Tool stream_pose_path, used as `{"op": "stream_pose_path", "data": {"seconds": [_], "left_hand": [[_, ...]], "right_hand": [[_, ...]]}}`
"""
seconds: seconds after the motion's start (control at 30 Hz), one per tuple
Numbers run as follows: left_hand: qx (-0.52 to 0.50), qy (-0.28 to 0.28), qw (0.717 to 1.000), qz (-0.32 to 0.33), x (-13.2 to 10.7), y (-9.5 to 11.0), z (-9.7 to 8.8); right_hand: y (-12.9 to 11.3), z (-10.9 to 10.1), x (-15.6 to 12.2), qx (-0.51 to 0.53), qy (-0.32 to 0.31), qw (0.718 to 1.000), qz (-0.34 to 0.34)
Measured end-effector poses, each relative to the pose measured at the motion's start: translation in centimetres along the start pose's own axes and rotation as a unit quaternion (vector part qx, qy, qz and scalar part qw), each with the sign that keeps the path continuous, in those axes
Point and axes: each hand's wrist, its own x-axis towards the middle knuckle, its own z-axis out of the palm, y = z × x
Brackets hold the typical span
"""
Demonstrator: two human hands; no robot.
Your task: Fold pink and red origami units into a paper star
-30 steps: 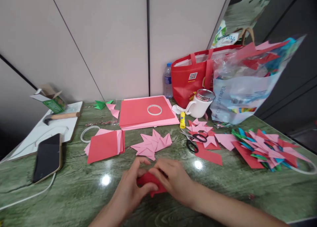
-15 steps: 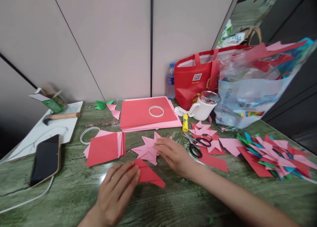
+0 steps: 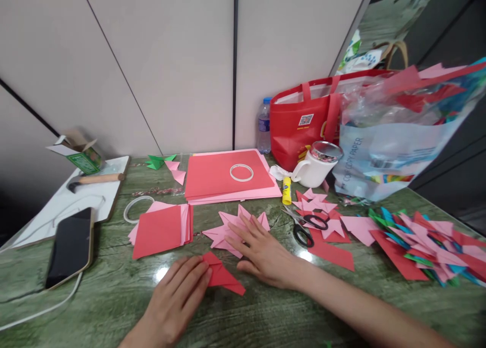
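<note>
My left hand (image 3: 178,292) is closed on the left end of a piece of folded red paper (image 3: 223,277), fingers together, with the thumb hidden. The paper's pointed end juts out to the right, low over the table. My right hand (image 3: 261,249) lies with fingers spread on a pink folded-paper star (image 3: 218,230), covering its middle and right side. Left of the star is a stack of red and pink paper squares (image 3: 157,231). To the right lie black-handled scissors (image 3: 304,234), beside several red and pink folded pieces (image 3: 334,221).
Behind are red and pink sheets (image 3: 212,176) with a tape roll (image 3: 241,172) on top. A glue stick (image 3: 286,191), white mug (image 3: 313,170), red bag (image 3: 288,135) and colourful paper pile (image 3: 433,241) stand right. A phone (image 3: 70,246) and hammer (image 3: 94,180) lie left.
My right hand has spread its fingers and come further over the pink star, lying flatter on it. The red paper in my left hand has shifted slightly left and down.
</note>
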Motion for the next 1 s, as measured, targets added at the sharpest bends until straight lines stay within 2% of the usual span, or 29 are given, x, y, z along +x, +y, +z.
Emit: {"op": "stream_pose_path", "data": {"seconds": [0.27, 0.47, 0.57, 0.7, 0.87, 1.0], "left_hand": [[0.007, -0.044, 0.999, -0.008, -0.8, 0.2, 0.5], [-0.002, 0.008, 1.000, -0.019, -1.1, -0.3, 1.5], [0.007, -0.009, 0.999, -0.035, -0.9, -0.6, 1.8], [-0.010, -0.014, 0.997, -0.076, -0.5, -0.5, 2.2], [-0.082, -0.023, 0.983, -0.166, -0.4, 0.1, 2.7], [-0.099, -0.037, 0.977, -0.183, -0.5, 0.2, 3.1]], "right_hand": [[-0.2, 0.5, -0.1, 0.032, -0.013, 0.999, 0.028], [-0.1, 1.3, -0.3, 0.037, 0.001, 0.999, 0.031], [0.0, 1.4, -0.3, 0.041, -0.002, 0.999, 0.035], [-0.1, 1.3, -0.3, 0.044, -0.001, 0.998, 0.036], [-0.1, 1.2, -0.3, 0.042, 0.006, 0.998, 0.039], [-0.1, 1.2, -0.3, 0.040, 0.003, 0.999, 0.035]]}}
